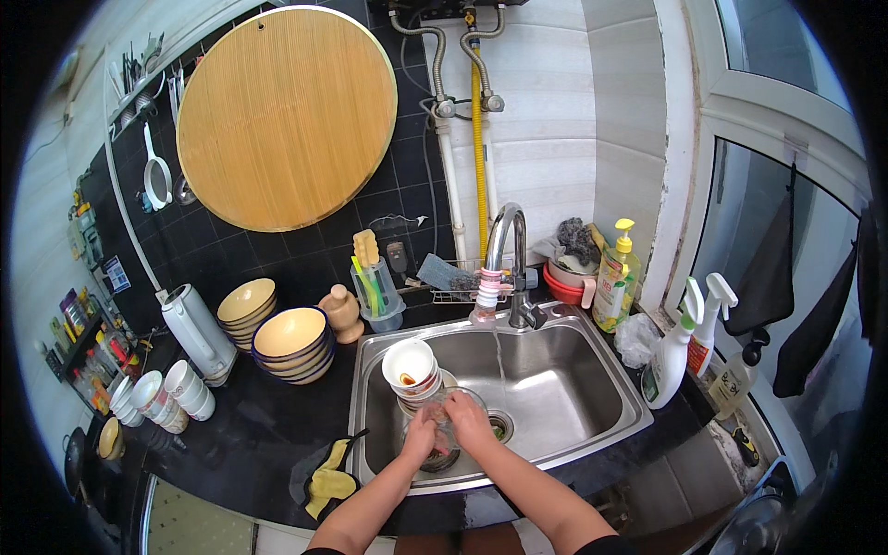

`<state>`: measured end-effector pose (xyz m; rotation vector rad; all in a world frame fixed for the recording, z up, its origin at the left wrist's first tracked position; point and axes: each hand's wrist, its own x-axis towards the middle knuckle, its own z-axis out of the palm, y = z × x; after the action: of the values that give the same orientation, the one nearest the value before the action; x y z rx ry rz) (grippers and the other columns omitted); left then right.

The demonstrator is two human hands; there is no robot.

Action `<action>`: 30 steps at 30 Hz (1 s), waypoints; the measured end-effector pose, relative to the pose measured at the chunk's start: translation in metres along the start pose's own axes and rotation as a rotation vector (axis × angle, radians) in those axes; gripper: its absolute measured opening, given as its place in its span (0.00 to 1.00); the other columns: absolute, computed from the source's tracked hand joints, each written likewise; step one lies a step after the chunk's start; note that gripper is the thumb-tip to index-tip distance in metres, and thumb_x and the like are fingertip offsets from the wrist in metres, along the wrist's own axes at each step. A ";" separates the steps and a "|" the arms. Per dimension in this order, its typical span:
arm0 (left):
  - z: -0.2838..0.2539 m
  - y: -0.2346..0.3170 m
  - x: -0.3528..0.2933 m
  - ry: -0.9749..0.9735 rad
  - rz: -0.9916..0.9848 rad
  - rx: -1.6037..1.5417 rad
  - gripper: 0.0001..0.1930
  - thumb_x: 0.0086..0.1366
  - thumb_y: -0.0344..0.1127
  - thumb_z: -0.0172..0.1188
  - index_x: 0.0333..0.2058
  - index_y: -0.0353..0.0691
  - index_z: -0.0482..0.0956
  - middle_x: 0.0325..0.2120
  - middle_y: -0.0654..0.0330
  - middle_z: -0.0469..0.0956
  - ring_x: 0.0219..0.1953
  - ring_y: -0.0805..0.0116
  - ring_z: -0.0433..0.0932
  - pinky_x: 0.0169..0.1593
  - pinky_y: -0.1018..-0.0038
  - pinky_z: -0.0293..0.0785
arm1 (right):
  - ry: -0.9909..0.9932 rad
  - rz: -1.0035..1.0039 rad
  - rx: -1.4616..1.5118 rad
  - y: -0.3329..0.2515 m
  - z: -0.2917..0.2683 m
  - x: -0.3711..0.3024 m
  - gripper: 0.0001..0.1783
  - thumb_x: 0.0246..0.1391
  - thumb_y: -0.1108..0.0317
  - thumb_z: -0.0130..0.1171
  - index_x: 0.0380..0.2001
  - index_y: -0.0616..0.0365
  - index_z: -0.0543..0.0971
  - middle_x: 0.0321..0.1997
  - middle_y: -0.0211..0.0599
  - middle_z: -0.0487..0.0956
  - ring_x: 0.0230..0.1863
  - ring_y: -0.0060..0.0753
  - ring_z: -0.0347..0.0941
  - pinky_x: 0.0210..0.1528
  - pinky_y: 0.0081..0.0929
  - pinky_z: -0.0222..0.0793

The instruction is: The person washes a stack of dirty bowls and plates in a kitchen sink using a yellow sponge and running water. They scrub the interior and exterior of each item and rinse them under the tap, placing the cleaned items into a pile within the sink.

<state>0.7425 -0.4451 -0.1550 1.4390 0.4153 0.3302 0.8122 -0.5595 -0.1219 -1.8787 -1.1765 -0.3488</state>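
Note:
Both hands are low in the left part of the steel sink (583, 449). My left hand (421, 435) and my right hand (469, 421) are close together, fingers curled on a clear glass vessel (474, 400). Its exact shape is partly hidden by my hands. Just beyond them a stack of white bowls (408, 363) leans in the sink, the top one with a brown stain inside. A thin stream of water runs from the chrome faucet (507, 240) to the right of my hands. Part of the drain (500, 426) shows beside my right hand.
Yellow-and-black cloth (330, 483) lies left of the sink. Cream bowls (292, 338), a wooden mortar (342, 314), an electric kettle (198, 333) and white cups (190, 388) stand on the counter (259, 444). Spray bottles (672, 356) and a soap bottle (614, 287) stand on the right.

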 end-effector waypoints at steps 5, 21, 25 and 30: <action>0.002 0.005 0.001 -0.010 -0.103 -0.023 0.25 0.64 0.53 0.33 0.47 0.39 0.62 0.41 0.50 0.64 0.21 0.59 0.73 0.14 0.70 0.74 | -0.352 0.017 0.166 0.012 -0.004 -0.010 0.05 0.33 0.80 0.51 0.20 0.60 0.72 0.31 0.41 0.71 0.36 0.46 0.69 0.37 0.36 0.66; 0.014 0.017 -0.003 -0.051 -0.121 -0.126 0.25 0.65 0.52 0.32 0.49 0.36 0.61 0.33 0.50 0.71 0.28 0.57 0.74 0.20 0.69 0.76 | -0.456 -0.093 -0.615 -0.019 -0.042 0.016 0.08 0.36 0.73 0.53 0.26 0.61 0.74 0.34 0.38 0.72 0.37 0.41 0.69 0.38 0.32 0.68; 0.015 -0.008 0.015 0.061 0.078 -0.035 0.25 0.65 0.50 0.34 0.46 0.35 0.66 0.37 0.48 0.71 0.41 0.58 0.71 0.26 0.70 0.76 | -0.550 0.050 -0.352 -0.042 -0.027 0.002 0.17 0.37 0.75 0.53 0.37 0.60 0.73 0.41 0.45 0.72 0.41 0.47 0.70 0.40 0.31 0.68; 0.022 -0.001 0.012 0.132 0.010 -0.128 0.25 0.65 0.50 0.34 0.46 0.33 0.66 0.37 0.48 0.73 0.40 0.60 0.72 0.38 0.69 0.70 | -0.352 -0.232 -0.747 -0.039 -0.029 0.015 0.25 0.47 0.64 0.47 0.49 0.64 0.66 0.56 0.46 0.62 0.52 0.47 0.63 0.55 0.39 0.56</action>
<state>0.7634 -0.4594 -0.1548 1.2990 0.4856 0.4537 0.7933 -0.5660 -0.0752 -2.5169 -1.6631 -0.6766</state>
